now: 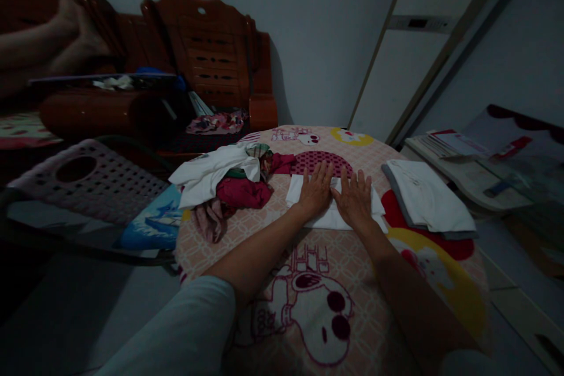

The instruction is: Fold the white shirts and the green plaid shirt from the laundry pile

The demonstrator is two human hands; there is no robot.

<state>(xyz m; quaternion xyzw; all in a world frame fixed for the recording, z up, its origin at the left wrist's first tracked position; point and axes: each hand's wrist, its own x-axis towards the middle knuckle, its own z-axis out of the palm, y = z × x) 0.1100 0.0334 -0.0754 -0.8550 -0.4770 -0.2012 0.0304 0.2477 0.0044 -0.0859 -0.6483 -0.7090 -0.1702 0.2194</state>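
Observation:
A white piece of cloth [321, 221], folded flat, lies on the round table near its middle; my hands cover much of it, so I cannot tell what garment it is. My left hand [316, 189] rests palm down on it with the fingers stretched out. Close beside it, my right hand [353, 200] also presses flat on the cloth, fingers spread and pointing away from me. To the left sits a loose heap of clothes, with a white garment [215, 171] on top and a dark red one [247, 192] under it. Folded white and grey clothes [432, 194] lie to the right.
A patterned tablecloth [264, 252] covers the table. Left stand a woven chair [101, 179] with a blue cushion [152, 223] and a wooden sofa [211, 53], where a person's bare legs [57, 35] show. Papers [453, 144] lie on a stand at right.

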